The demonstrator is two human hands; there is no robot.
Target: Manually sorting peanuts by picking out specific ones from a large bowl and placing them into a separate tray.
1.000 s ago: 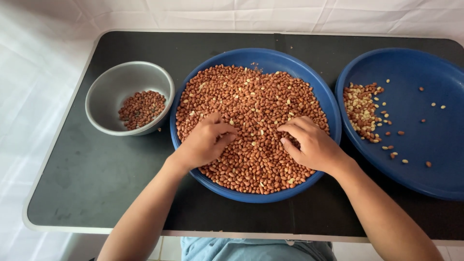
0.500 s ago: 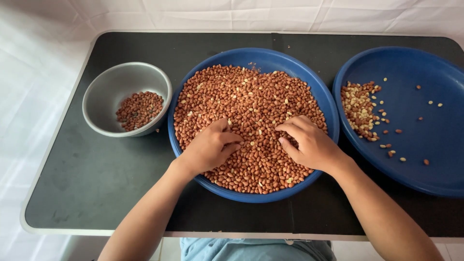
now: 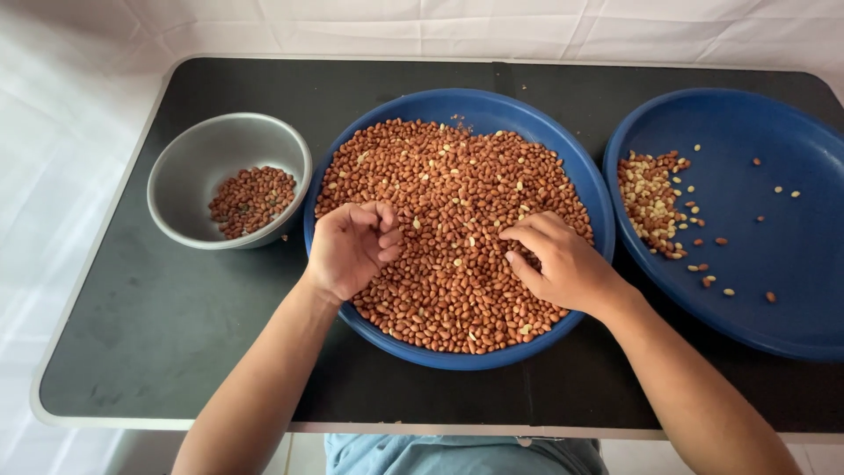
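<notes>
Resting at the centre of a black table [image 3: 132,334], a large blue dish [image 3: 492,110] holds a thick layer of reddish-brown peanuts [image 3: 453,193]. Over the dish's left part, the left hand [image 3: 347,249] is curled into a loose fist above the peanuts; whether any lie inside it cannot be told. Over the dish's right part, the right hand [image 3: 563,264] rests on the peanuts, fingertips [image 3: 519,236] pinched among them. Left of the dish, touching its rim, sits a grey bowl [image 3: 189,163] with a small heap of peanuts. Right of the dish, a second blue dish [image 3: 774,132] carries a pale mixed pile [image 3: 649,198] and scattered nuts.
</notes>
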